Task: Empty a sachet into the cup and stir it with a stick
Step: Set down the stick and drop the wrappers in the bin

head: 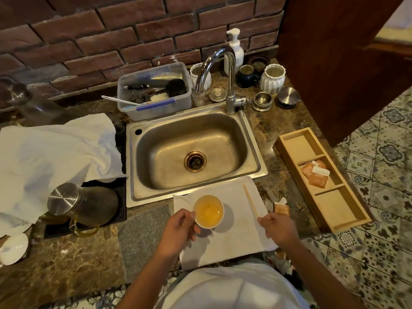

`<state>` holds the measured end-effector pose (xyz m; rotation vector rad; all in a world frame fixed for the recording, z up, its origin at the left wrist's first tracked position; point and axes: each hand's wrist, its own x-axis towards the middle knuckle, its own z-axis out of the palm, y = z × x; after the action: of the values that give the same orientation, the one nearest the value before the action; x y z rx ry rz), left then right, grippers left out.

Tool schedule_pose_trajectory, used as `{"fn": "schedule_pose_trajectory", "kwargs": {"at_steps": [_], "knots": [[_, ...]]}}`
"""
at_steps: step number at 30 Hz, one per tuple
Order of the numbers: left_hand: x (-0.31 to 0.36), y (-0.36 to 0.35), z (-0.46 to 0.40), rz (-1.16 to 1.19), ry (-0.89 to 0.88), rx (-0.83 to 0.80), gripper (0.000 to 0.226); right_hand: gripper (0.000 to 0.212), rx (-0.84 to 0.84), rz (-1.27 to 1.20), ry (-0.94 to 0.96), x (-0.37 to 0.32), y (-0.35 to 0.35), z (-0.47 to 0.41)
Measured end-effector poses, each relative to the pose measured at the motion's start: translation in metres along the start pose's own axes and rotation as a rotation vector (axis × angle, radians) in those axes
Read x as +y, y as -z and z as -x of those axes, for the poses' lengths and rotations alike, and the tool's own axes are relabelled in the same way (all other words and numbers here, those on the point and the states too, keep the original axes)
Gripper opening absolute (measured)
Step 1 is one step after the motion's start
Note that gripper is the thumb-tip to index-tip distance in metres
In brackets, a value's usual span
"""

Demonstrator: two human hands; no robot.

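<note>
A white cup [208,211] of amber liquid stands on a white cloth [236,237] in front of the sink. My left hand [178,230] grips the cup at its left rim. A thin wooden stick [250,200] lies slanted on the cloth to the right of the cup. My right hand [277,227] pinches the stick's near end. A torn orange sachet [281,208] lies on the counter just beyond my right hand. More orange sachets [314,173] sit in the middle compartment of a wooden tray [347,221].
The steel sink [189,150] and its tap [229,85] are behind the cloth. A glass jug with a steel lid [66,201] stands on a dark mat at left, near a large white cloth [53,157]. Jars and a plastic tub [153,90] line the brick wall.
</note>
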<state>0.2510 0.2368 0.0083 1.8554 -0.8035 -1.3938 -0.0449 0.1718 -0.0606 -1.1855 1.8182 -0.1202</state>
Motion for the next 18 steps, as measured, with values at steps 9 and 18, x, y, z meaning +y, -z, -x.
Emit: {"fn": "schedule_pose_trajectory", "kwargs": {"at_steps": [9, 18], "knots": [[0.027, 0.021, -0.001, -0.237, -0.028, 0.053, 0.031, 0.032, -0.059, 0.053, 0.017, 0.004, 0.003, 0.0], [0.129, -0.029, -0.003, -0.334, -0.314, -0.071, 0.018, 0.026, 0.152, -0.13, 0.073, 0.015, 0.03, 0.001]]}}
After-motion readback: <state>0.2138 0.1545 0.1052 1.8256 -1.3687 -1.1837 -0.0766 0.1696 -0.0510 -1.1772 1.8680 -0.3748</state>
